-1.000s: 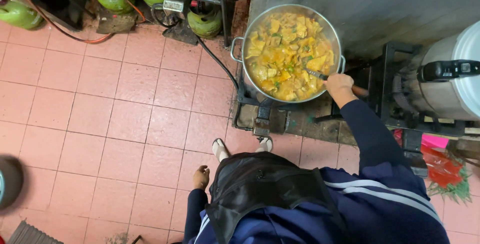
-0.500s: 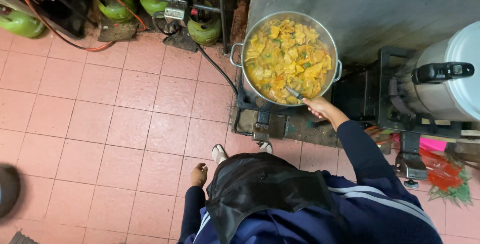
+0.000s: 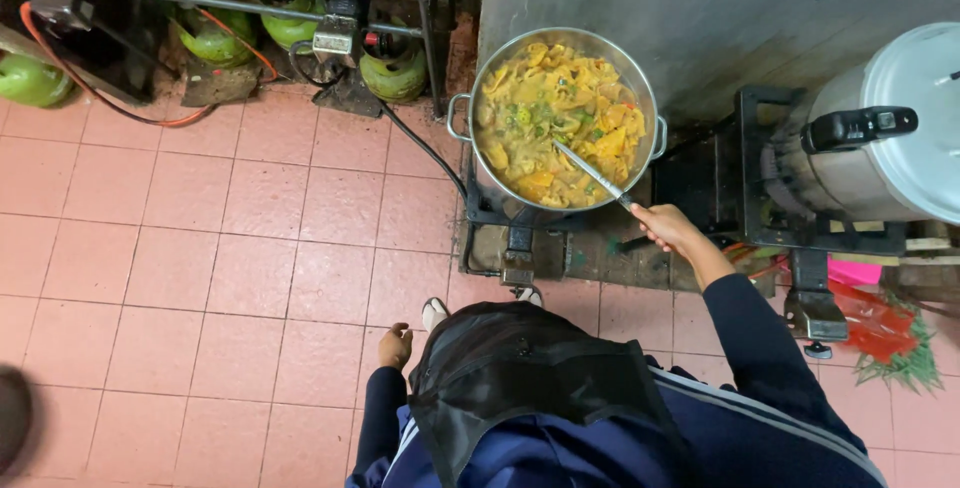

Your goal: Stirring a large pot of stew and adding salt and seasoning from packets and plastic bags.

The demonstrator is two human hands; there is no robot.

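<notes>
A large metal pot (image 3: 470,98) of yellow stew with green bits stands on a low burner. My right hand (image 3: 668,230) is at the pot's near right rim, shut on the handle of a long metal ladle (image 3: 590,173) whose end dips into the stew. My left hand (image 3: 395,347) hangs loosely by my side above the pink tiled floor, fingers curled, holding nothing. A dark apron and blue tracksuit jacket fill the bottom of the view.
A big lidded aluminium pot (image 3: 880,138) sits on a second burner at the right. Green gas cylinders (image 3: 390,68) with hoses line the back wall. A steel panel (image 3: 720,8) rises behind the stew pot. Red and green scraps (image 3: 890,333) lie at right.
My right hand has drawn back from over the pot's right rim toward me, swinging the ladle's end through the stew toward the middle. The view shifted slightly.
</notes>
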